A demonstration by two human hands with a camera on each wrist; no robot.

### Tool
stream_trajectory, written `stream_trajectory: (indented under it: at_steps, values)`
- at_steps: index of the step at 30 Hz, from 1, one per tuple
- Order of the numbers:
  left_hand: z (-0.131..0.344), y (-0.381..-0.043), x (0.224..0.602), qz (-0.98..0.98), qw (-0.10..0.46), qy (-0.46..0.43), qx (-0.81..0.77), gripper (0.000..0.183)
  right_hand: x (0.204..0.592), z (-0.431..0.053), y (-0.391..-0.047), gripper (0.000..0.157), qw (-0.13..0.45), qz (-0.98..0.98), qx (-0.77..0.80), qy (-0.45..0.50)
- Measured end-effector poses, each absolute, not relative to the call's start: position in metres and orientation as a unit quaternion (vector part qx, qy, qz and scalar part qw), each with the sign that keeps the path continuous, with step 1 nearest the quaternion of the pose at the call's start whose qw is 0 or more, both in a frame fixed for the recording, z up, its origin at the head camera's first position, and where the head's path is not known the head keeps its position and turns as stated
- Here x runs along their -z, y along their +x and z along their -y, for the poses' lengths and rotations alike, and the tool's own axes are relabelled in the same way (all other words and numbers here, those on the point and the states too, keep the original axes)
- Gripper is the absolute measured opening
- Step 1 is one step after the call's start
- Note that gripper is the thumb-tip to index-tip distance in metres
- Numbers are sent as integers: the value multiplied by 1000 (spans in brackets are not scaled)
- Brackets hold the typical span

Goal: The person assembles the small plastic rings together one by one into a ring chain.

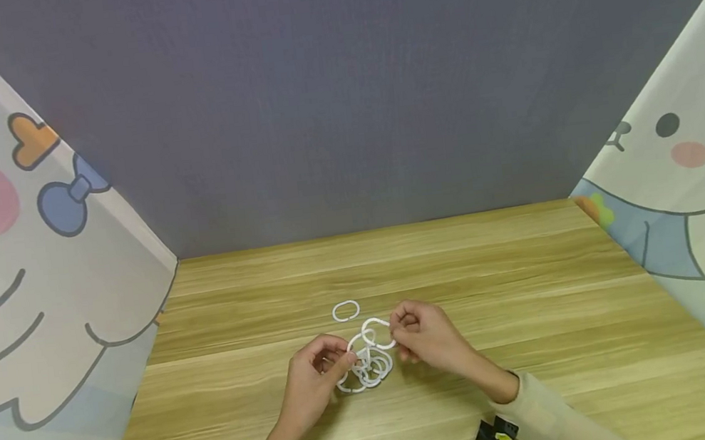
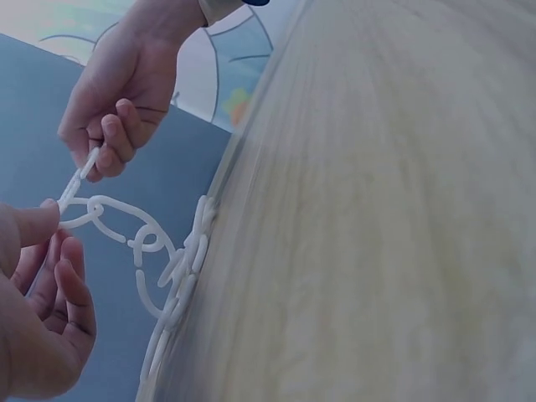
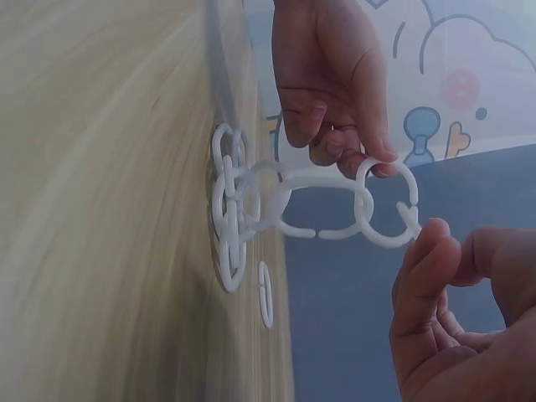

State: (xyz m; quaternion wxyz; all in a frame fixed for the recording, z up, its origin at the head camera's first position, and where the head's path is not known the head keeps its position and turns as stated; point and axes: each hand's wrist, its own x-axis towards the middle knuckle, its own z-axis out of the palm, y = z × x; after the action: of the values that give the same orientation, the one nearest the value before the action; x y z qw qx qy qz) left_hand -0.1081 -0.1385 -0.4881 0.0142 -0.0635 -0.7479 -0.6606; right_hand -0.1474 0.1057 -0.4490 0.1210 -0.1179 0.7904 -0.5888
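Between thumb and fingertips, my left hand point(image 1: 314, 378) pinches a white oval plastic link point(image 3: 390, 244) joined to a chain. Another white link point(image 1: 372, 320) is pinched by my right hand point(image 1: 429, 334); it meets the left hand's link, as the right wrist view shows. From the left hand's link the chain runs down to a heap of joined white links point(image 1: 378, 373) on the wooden table point(image 1: 237, 289). Each link seen clearly has a small gap in its side. A single loose link point(image 1: 345, 302) lies flat beyond the hands.
A small black device with a yellow mark point(image 1: 496, 434) is by the right sleeve point(image 1: 540, 408). Behind the table rises a dark grey panel point(image 1: 340, 106). Cartoon-printed panels stand at the left point(image 1: 75, 278) and right point(image 1: 702, 233).
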Motion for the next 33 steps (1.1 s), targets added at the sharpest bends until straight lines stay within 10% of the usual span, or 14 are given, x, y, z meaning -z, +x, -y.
stream_trajectory:
  at_steps: [33]
  values:
    - [140,-111,491,782,-40,-53,620,13,460,-115,-157,9,225,-689,682,-98]
